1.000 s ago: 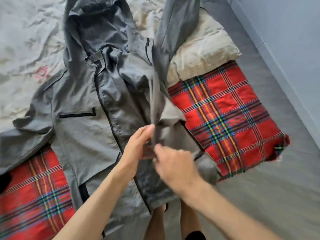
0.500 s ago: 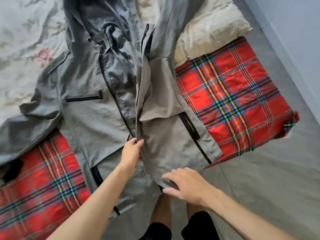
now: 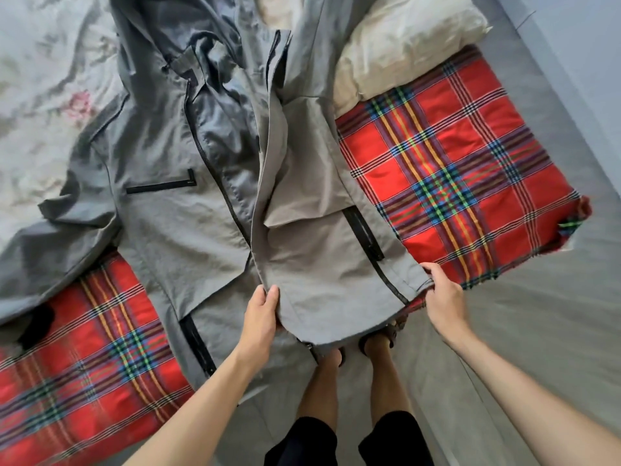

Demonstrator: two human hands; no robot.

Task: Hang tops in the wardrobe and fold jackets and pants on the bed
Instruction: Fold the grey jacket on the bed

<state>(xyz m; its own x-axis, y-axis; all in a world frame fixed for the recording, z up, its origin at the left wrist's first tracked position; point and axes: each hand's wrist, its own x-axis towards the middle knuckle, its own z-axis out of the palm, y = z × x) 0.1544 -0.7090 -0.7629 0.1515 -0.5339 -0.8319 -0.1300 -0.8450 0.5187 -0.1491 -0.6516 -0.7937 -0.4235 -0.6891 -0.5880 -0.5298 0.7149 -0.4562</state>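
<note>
Grey floor (image 3: 537,331), pale wall (image 3: 598,79) at rt; red plaid blanket (image 3: 453,169), cream pillow (image 3: 403,38), floral sheet (image 3: 40,62).

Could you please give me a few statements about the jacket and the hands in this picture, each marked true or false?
1. The left hand and right hand both hold the lower edge of the grey jacket. True.
2. The jacket is zipped shut. False: its front is unzipped, and one panel's free edge is pinched by the left hand.
3. The jacket lies on a plain blue blanket. False: it lies on a red plaid blanket.
4. A cream pillow lies beyond the blanket. True.
</note>
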